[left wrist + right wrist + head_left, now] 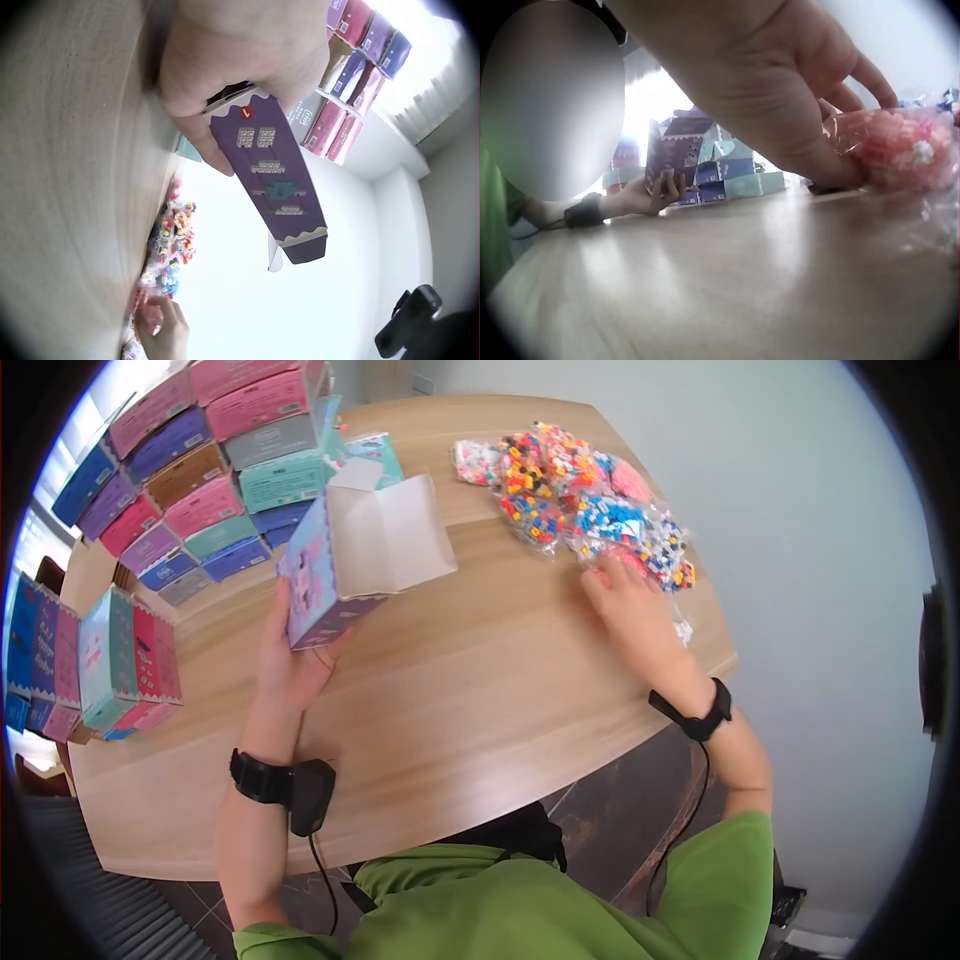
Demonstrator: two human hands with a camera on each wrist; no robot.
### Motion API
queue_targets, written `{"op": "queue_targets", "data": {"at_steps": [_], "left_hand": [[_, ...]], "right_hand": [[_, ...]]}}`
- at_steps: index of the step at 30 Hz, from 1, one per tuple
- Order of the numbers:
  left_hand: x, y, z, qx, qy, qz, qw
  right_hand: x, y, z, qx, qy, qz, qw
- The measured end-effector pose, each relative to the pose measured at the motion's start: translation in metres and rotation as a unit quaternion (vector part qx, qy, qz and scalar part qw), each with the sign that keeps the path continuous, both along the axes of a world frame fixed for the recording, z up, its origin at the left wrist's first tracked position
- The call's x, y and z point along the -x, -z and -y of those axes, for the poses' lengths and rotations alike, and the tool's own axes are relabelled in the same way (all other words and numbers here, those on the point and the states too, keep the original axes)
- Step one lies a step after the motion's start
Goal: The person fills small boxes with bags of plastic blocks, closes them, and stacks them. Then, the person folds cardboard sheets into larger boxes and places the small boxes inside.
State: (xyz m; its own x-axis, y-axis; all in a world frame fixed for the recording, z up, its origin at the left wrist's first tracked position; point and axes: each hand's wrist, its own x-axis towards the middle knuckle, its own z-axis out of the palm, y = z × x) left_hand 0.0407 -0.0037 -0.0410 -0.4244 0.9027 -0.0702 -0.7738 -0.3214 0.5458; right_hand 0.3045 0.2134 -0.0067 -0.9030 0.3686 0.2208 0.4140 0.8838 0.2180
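Note:
My left hand grips a small purple cardboard box from below, raised over the table's left half. Its white flaps stand open toward the right. In the left wrist view, one side of the box shows printed brick-building steps and a red number 1. On the right, my right hand reaches to the near edge of a heap of clear bags. The right wrist view shows its thumb and fingers pinching a clear bag of pink bricks, which lies low at the tabletop.
Behind the pink bag, several bags of mixed coloured bricks lie heaped at the table's back right. Stacked coloured boxes rise at the back left, beside the raised box. More boxes stand at the left edge of the wooden table.

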Motion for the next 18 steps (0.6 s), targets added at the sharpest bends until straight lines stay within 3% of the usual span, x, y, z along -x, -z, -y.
{"op": "queue_targets", "data": {"at_steps": [2, 4, 5, 7, 12, 16, 18], "left_hand": [[0.004, 0.006, 0.000, -0.011, 0.008, -0.008, 1.000], [0.007, 0.010, 0.000, -0.012, 0.024, -0.010, 1.000], [0.007, 0.010, 0.000, -0.002, 0.020, -0.014, 1.000], [0.006, 0.008, -0.002, 0.019, 0.013, -0.026, 0.999], [0.008, 0.012, -0.002, 0.015, 0.009, -0.064, 0.998], [0.009, 0.015, -0.002, 0.011, 0.008, -0.069, 0.998], [0.007, 0.013, -0.002, 0.020, -0.005, -0.074, 0.997]], "right_hand": [[0.012, -0.026, 0.004, 0.107, -0.025, -0.100, 0.989], [0.031, -0.072, 0.025, 0.208, -0.052, -0.248, 0.945], [0.040, -0.084, 0.032, 0.291, -0.074, -0.326, 0.897], [0.059, -0.098, 0.038, 0.443, -0.114, -0.464, 0.758], [0.115, -0.077, 0.037, 0.340, -0.120, -0.461, 0.811], [0.143, -0.058, 0.056, 0.246, -0.182, -0.427, 0.851], [0.149, -0.052, 0.067, 0.351, -0.242, -0.218, 0.878]]}}
